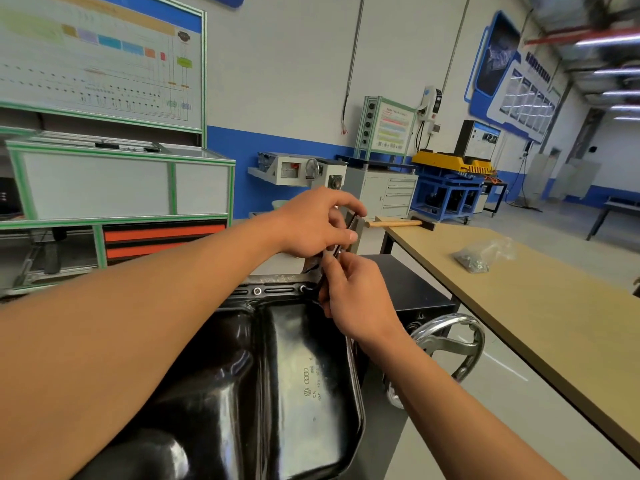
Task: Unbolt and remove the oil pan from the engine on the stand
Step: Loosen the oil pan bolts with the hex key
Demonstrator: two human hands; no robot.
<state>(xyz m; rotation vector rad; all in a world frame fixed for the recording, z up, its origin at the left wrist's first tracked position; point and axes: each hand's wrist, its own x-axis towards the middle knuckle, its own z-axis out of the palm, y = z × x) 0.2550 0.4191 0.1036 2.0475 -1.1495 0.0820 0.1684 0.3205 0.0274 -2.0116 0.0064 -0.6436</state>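
While my left hand (317, 223) curls round a dark tool (351, 225), perhaps a wrench, my right hand (356, 296) pinches it at the oil pan (298, 375)'s far corner.

Rt of fingers (348, 234): tan table (540, 327), w/ clear bag (483, 258) of small metal hardware lying on it, well apart from them. Just beyond fingers, at table's far end: wooden handle (394, 223), lying flat. Left of fingers: green-framed bench (117, 183), orange drawers (162, 233) below, diagram board (100, 60) above. Behind fingers, along wall: grey cabinet (384, 194), small panel (389, 128) above it; next rt, yellow unit (450, 162) on blue frame (446, 195). Blue wall displays (512, 81) upper rt.
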